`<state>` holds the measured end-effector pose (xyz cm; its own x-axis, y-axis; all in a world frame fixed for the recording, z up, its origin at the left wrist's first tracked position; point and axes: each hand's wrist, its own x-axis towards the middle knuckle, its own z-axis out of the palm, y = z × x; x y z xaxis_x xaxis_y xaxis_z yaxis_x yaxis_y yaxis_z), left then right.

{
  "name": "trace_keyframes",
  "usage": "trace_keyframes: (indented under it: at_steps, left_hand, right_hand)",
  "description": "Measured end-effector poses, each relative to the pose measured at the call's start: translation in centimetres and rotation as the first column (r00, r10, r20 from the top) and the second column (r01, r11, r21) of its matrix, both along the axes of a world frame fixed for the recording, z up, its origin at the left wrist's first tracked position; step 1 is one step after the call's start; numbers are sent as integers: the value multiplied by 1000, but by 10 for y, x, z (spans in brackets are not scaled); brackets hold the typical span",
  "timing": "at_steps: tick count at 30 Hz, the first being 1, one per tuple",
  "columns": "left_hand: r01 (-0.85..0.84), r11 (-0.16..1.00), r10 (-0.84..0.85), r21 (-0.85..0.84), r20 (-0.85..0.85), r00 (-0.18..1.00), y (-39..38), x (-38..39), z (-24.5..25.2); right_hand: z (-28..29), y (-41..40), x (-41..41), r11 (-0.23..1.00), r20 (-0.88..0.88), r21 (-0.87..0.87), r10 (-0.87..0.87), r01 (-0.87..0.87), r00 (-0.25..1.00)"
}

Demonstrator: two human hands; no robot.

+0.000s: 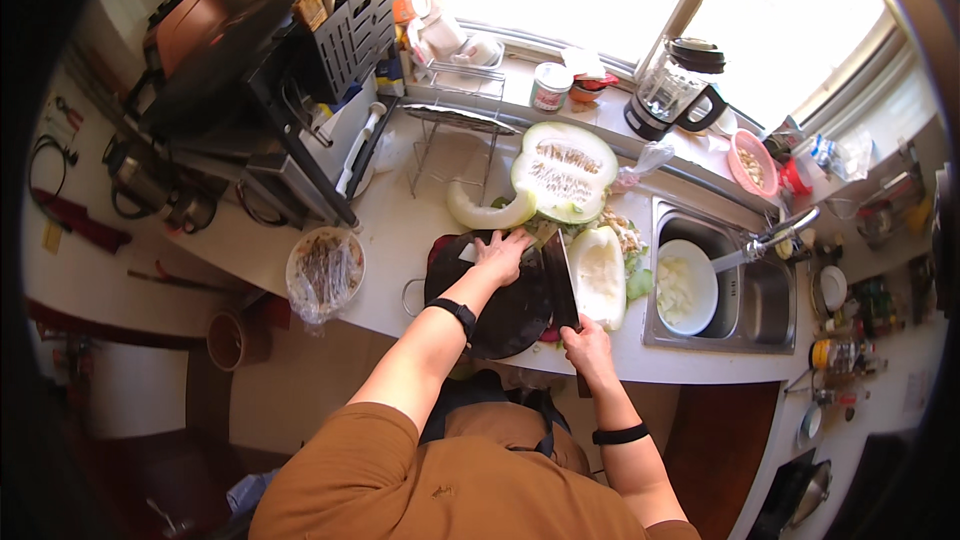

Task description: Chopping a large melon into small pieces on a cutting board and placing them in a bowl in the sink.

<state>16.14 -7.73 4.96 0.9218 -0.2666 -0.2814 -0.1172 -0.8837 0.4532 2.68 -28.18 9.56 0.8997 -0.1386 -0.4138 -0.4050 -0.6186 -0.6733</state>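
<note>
My right hand (587, 346) grips the handle of a cleaver (561, 281). Its broad dark blade points away from me at the right side of a round, dark cutting board (495, 322). Fingers spread, my left hand (504, 255) reaches over the board's far edge, close to pale pieces of winter melon; whether it grips one is hidden. Just right of the blade lies a hollowed chunk of winter melon (600, 274). Behind the board are a curved melon slice (491, 208) and a large cut half (566, 169) with its seeds showing.
Peelings and seed pulp (622, 229) lie by the melon. At right, a white bowl (701, 277) of pale pieces sits in the steel sink (765, 322) under the faucet (784, 232). A film-covered bowl (326, 270) stands left, beside a wire rack (457, 135). A blender jug (675, 94) is on the sill.
</note>
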Motion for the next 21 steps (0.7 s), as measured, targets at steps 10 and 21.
trace_keyframes:
  at_steps: [10,21]
  left_hand:
    - [171,979,-157,-109,125,980,52,-42,-8]
    - [-112,886,255,-449,272,928,101,-159,-10]
  right_hand:
    - [9,31,-8,999,39,-50,7,-5,999]
    - [43,79,-55,933,239,-213,337,-289,911]
